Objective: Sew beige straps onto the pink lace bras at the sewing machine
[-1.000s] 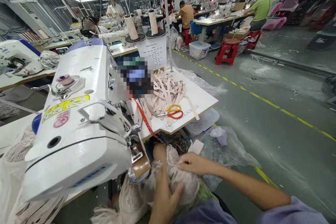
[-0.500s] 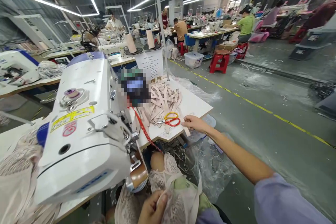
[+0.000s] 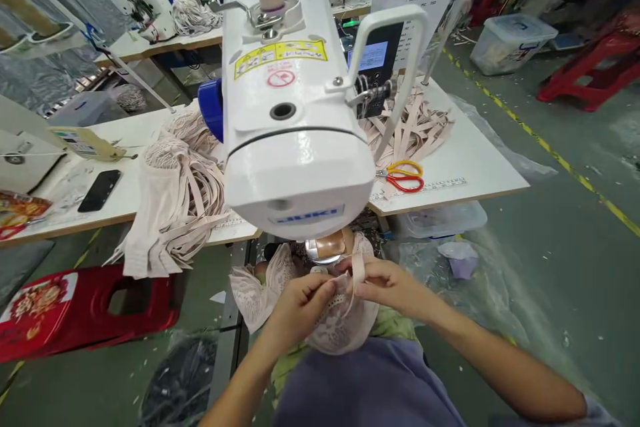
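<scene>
Above my lap, my left hand (image 3: 301, 303) pinches the edge of a beige lace bra (image 3: 333, 330). Close beside it on the right, my right hand (image 3: 393, 283) holds a short beige strap (image 3: 358, 270) between thumb and fingers, against the lace. Both hands are just below the head of a white sewing machine (image 3: 300, 173), near its metal and copper-coloured lower part (image 3: 327, 247). Parts of the fingertips are hidden by the fabric.
Scissors (image 3: 406, 177) with red and yellow handles lie by a pile of beige straps (image 3: 420, 123). Left of the machine are stacked lace pieces (image 3: 165, 213) and a black phone (image 3: 100, 191). A red stool (image 3: 90, 310) stands lower left.
My right hand has come from the strap pile to the bra, bringing a strap. My left hand still grips the bra. The view has turned left and down.
</scene>
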